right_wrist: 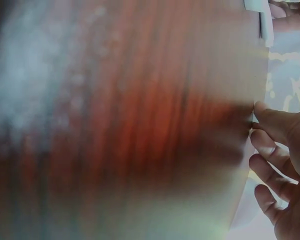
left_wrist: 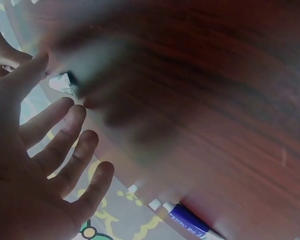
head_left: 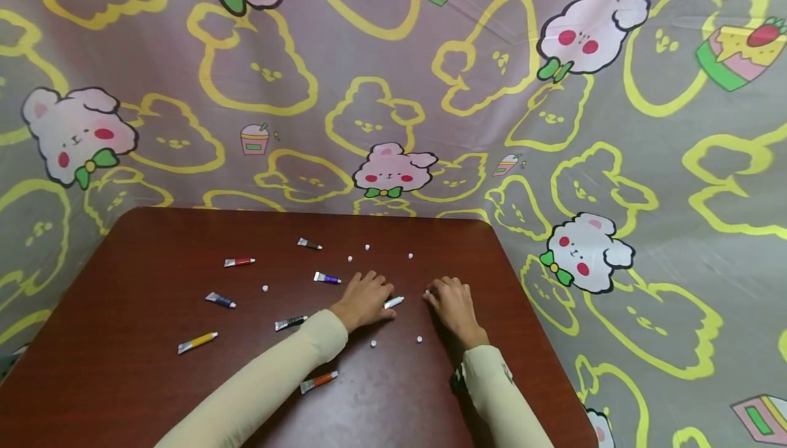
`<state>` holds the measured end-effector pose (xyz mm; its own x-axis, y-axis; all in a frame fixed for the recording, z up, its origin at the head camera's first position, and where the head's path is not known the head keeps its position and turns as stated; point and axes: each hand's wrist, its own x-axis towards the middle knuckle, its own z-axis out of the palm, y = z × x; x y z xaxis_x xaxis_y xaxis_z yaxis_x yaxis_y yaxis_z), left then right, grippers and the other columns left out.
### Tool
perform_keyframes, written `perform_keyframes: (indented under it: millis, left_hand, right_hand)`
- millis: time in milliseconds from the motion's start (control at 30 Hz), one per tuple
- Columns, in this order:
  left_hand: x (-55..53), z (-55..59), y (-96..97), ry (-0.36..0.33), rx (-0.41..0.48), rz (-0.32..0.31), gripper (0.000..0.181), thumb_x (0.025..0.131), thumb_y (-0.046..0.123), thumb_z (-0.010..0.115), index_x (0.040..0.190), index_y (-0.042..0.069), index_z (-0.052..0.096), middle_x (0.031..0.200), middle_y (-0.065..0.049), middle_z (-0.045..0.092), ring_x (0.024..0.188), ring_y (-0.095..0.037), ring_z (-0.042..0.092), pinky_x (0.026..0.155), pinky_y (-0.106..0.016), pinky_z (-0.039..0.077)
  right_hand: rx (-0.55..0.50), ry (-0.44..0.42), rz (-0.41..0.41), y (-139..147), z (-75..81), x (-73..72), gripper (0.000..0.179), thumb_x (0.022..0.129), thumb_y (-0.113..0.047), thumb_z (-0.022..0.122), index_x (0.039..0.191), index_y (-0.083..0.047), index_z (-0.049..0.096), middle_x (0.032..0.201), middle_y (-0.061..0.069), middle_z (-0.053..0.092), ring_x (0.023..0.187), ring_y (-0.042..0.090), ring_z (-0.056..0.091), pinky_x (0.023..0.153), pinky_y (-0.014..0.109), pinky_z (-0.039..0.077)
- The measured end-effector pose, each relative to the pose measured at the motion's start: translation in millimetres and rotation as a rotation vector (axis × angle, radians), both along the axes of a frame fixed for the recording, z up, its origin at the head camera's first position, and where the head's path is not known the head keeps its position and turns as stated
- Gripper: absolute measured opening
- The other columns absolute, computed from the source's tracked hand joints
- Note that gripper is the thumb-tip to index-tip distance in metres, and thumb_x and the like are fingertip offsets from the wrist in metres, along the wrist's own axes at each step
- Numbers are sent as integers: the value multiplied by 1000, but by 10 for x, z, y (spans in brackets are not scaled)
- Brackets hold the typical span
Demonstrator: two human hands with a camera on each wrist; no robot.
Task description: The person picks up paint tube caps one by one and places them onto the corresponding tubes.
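My left hand [head_left: 367,300] is spread low over the table, its fingers relaxed and apart. A white paint tube [head_left: 394,302] lies between its thumb and index finger; in the left wrist view a gap shows between this tube [left_wrist: 62,84] and the fingertips. To the right, my right hand [head_left: 453,304] pinches a small white cap [head_left: 427,291] between thumb and index finger. That cap is mostly hidden in the right wrist view, where the other fingers [right_wrist: 270,170] curl loosely. A purple paint tube [head_left: 327,278] lies just left of my left hand.
On the brown table [head_left: 123,380] lie more paint tubes: red [head_left: 240,262], dark blue [head_left: 220,300], yellow [head_left: 197,343], black [head_left: 291,323], orange [head_left: 319,382] and dark brown [head_left: 309,244]. Several white caps are scattered about, one [head_left: 373,343] near my left wrist. Patterned cloth [head_left: 307,93] hangs behind.
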<state>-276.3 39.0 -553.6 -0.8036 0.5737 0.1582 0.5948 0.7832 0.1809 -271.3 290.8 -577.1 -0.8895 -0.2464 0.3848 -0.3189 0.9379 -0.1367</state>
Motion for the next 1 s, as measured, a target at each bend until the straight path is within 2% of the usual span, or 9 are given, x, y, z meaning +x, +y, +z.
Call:
perform_keyframes:
  millis: [233, 467, 633, 800, 1000]
  left_hand:
    - [-5, -25, 64, 29, -2, 5, 37, 88, 47, 88, 107, 18, 74, 111, -4, 73, 109, -28, 66, 91, -48, 49]
    - [-13, -74, 103, 68, 0, 13, 29, 89, 42, 88, 97, 21, 70, 104, 0, 73, 102, -24, 67, 85, -44, 49]
    - [-3, -121, 135, 66, 6, 16, 24, 93, 38, 85, 93, 21, 69, 103, 0, 75, 101, -24, 67, 87, -46, 50]
    - [2, -159, 129, 109, 5, 22, 23, 91, 38, 86, 90, 22, 70, 101, 2, 76, 99, -22, 67, 86, -46, 49]
    - [-15, -115, 103, 162, 57, -8, 23, 91, 41, 85, 92, 22, 71, 97, 3, 76, 97, -22, 66, 84, -45, 47]
  right_hand:
    - [4, 38, 16, -6, -22, -7, 14, 91, -22, 87, 93, -11, 77, 89, 7, 73, 86, 34, 68, 74, 52, 47]
    - [15, 6, 16, -14, 1, 4, 15, 93, -23, 85, 93, -13, 75, 87, 5, 73, 84, 32, 70, 75, 51, 46]
    - [24, -23, -1, -24, 29, 32, 15, 94, -24, 85, 91, -15, 73, 84, 4, 74, 81, 29, 73, 78, 52, 48]
    - [22, -12, 9, -59, 74, 73, 13, 93, -21, 85, 90, -15, 73, 82, 3, 77, 79, 28, 75, 78, 53, 48]
    - [18, 8, 6, -79, 163, 93, 11, 91, -19, 85, 90, -15, 74, 78, 2, 77, 74, 27, 74, 81, 53, 48]
